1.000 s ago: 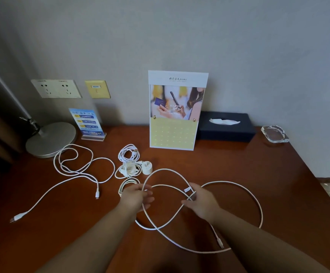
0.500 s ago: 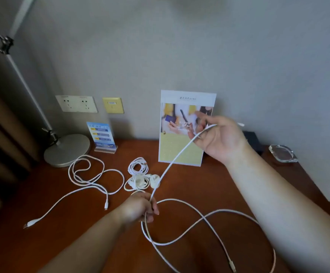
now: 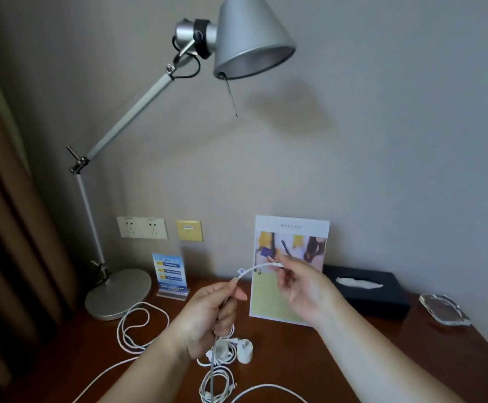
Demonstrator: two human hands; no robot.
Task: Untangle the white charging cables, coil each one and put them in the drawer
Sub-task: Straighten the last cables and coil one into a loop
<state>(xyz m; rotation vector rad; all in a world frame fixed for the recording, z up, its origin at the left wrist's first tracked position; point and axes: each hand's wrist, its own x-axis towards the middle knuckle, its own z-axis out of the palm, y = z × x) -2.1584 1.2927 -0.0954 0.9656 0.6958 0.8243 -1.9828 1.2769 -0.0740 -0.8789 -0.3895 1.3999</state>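
Note:
I hold one white charging cable [image 3: 255,269] up above the brown desk [image 3: 353,353]. My left hand [image 3: 208,315] grips it in a fist, and the cable hangs down from that fist to the desk. My right hand [image 3: 301,289] pinches the cable's end near the standing card. A short stretch with a small label spans between both hands. A second white cable [image 3: 138,330] lies in loose loops by the lamp base. A bundle of coiled white cables with a plug adapter [image 3: 244,351] lies under my left hand. No drawer is in view.
A silver desk lamp [image 3: 251,39] reaches over the desk from its round base [image 3: 119,295] at the back left. A standing picture card [image 3: 291,269], a small blue sign [image 3: 170,274], a black tissue box [image 3: 368,292] and a glass ashtray [image 3: 443,309] line the wall.
My hands came closer together and higher, with only a short stretch of cable between them now. The view tilted up, bringing the lamp head into sight.

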